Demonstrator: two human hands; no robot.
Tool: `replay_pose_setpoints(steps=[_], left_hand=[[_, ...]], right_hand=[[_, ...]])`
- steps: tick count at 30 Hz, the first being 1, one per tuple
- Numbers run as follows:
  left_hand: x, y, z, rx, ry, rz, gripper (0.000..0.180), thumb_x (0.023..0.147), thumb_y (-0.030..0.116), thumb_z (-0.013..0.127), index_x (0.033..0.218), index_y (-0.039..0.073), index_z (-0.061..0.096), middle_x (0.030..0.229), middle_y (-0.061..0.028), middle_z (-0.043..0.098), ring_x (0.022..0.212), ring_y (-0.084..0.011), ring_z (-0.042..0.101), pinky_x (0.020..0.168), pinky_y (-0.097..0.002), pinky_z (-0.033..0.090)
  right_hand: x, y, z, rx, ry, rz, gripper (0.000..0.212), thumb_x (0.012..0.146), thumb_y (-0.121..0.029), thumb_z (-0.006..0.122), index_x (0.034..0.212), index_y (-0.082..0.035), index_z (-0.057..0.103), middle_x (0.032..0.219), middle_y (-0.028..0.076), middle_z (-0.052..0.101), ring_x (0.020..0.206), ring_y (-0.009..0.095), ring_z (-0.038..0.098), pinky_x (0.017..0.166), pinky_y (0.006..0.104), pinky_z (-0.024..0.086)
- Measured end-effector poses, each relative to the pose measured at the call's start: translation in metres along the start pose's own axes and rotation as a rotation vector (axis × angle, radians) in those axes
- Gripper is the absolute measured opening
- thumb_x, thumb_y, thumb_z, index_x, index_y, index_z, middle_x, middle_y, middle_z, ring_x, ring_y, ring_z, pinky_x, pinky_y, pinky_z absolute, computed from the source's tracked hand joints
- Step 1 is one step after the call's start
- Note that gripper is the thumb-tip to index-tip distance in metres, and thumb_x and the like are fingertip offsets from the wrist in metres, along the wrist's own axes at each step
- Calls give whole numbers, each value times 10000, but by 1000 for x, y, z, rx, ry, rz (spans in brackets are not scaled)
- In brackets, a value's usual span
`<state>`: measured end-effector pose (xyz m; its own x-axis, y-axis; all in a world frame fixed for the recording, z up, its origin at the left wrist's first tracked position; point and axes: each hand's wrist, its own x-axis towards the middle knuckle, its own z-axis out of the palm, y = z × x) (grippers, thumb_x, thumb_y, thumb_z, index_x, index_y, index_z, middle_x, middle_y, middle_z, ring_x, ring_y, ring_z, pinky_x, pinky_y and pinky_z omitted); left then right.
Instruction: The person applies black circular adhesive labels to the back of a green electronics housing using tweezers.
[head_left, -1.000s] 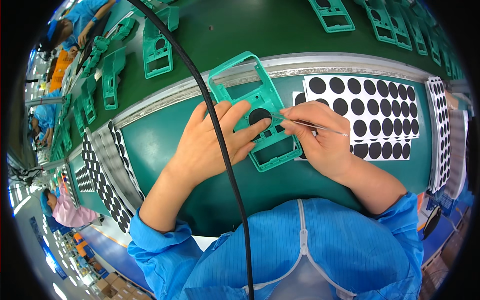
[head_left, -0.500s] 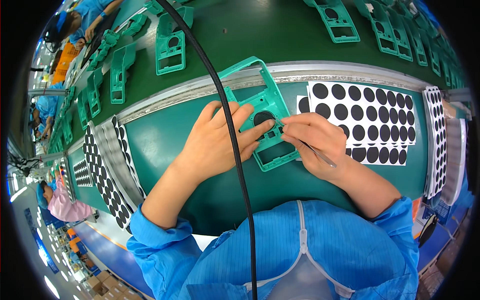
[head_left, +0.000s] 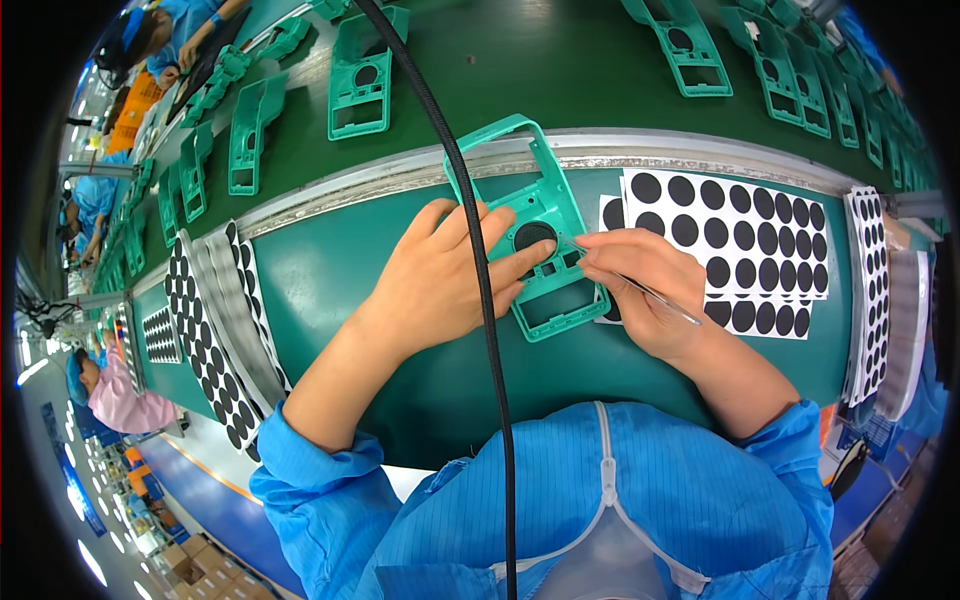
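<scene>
A green plastic housing (head_left: 563, 312) lies tilted on the green table in front of me, with a round black disc (head_left: 533, 236) set in its middle. My left hand (head_left: 440, 265) holds the housing at its left side, and the stretched index finger presses on the disc's lower right edge. The thumb is lower, by the housing's left rim. In my right hand (head_left: 650, 285) is a thin pair of metal tweezers (head_left: 655, 293), pinched between thumb and fingers. Its tip is at the housing just right of the disc; whether it touches is too small to tell.
White sheets of black round stickers (head_left: 740, 232) lie right of the housing. More sticker stacks stand at the left (head_left: 205, 345) and far right (head_left: 868, 290). Beyond a metal rail, a green belt (head_left: 520, 70) carries several similar housings. A black cable (head_left: 480, 260) hangs across the view.
My right hand and the tweezers have shifted slightly right, away from the disc. The left index finger stays on the disc. Housings on the belt have moved a little to the right.
</scene>
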<state>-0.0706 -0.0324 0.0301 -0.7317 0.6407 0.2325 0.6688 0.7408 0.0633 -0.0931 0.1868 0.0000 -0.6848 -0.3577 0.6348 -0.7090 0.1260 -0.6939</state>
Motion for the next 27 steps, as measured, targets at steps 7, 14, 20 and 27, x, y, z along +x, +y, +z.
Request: replay_pose_setpoints(steps=[7, 14, 20, 27], left_hand=[[0, 0, 2, -19, 2, -9, 556, 605, 210, 704, 1149, 192, 592, 1042, -62, 519, 913, -240, 501, 786, -376, 408], [1, 0, 2, -57, -20, -38, 590, 589, 200, 712, 1158, 131, 571, 1049, -67, 523, 928, -254, 500, 812, -390, 415], [3, 2, -2, -73, -47, -50, 577, 606, 188, 711, 1156, 101, 560, 1078, -84, 529, 951, -275, 499, 834, -403, 412], [-9, -5, 13, -237, 121, -53, 613, 591, 135, 728, 1144, 33, 484, 1170, -155, 500, 1073, -351, 462, 911, -424, 381]], right_hand=[[1, 1, 2, -31, -4, -12, 173, 675, 82, 683, 826, 17, 629, 836, 138, 644, 660, 213, 640, 527, 251, 510], [0, 3, 1, -93, -54, -38, 193, 669, 62, 683, 843, 2, 625, 850, 124, 638, 651, 205, 638, 515, 253, 513], [0, -3, 0, -106, -62, -24, 148, 682, 73, 669, 812, 19, 624, 864, 148, 654, 679, 222, 647, 556, 260, 521], [-6, 6, 5, -154, -55, -119, 226, 615, 24, 648, 823, -63, 636, 878, 85, 646, 648, 190, 620, 513, 257, 503]])
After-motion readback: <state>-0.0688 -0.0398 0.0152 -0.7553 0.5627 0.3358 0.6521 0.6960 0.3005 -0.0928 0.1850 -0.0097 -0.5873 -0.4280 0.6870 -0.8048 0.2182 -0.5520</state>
